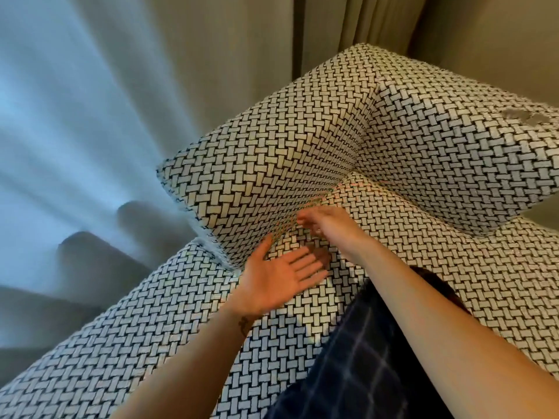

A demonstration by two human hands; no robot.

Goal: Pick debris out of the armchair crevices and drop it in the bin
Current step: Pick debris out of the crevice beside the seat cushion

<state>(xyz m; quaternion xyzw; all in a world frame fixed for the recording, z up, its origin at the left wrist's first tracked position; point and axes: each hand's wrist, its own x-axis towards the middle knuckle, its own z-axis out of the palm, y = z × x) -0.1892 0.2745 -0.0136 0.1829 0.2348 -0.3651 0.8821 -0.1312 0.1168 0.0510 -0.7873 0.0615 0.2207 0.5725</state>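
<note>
My right hand [320, 220] reaches with bunched fingers at the crevice [335, 189] where the armrest meets the seat of the armchair [272, 152]. It is blurred, so I cannot tell whether it pinches any debris, and none shows. My left hand [281, 276] lies spread, palm up, just below it, well placed to catch crumbs. I should probably work my fingertips deep along the seam and lift slowly. My plaid knee [363, 358] crowds the seat, curtains [75, 116] hang behind, and no bin is in view.
</note>
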